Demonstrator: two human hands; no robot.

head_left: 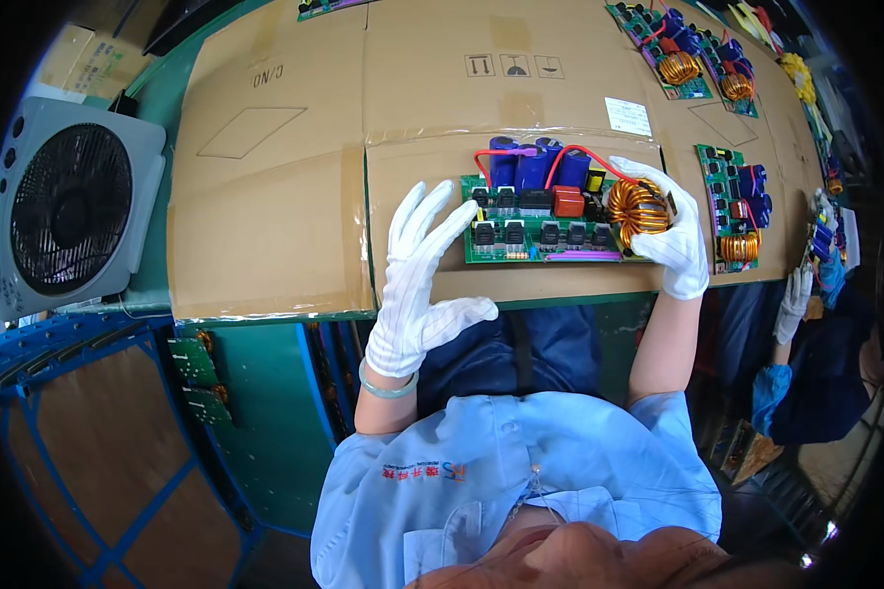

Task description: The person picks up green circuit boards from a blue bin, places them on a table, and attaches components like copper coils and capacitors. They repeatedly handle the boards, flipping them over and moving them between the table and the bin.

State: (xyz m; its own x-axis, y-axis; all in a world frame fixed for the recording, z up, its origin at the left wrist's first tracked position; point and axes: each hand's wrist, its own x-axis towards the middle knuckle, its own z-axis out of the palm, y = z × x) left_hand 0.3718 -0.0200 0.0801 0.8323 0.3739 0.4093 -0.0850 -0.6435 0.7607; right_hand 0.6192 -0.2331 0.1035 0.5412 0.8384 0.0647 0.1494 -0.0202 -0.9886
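A green circuit board lies in front of me on the cardboard, with blue capacitors along its far edge. Red wires arch over them, and a copper-wound ring coil sits at its right end. My right hand, in a white striped glove, wraps round that end, thumb on the near side of the coil and fingers on the far side. Beside the board's left end is my left hand, gloved too, its fingers spread and holding nothing. Whether its fingertips touch the board I cannot tell.
Flattened cardboard covers the bench. Another board lies to the right, with more boards at the far right. A grey fan stands at the left. A co-worker's gloved hand shows at the right rim.
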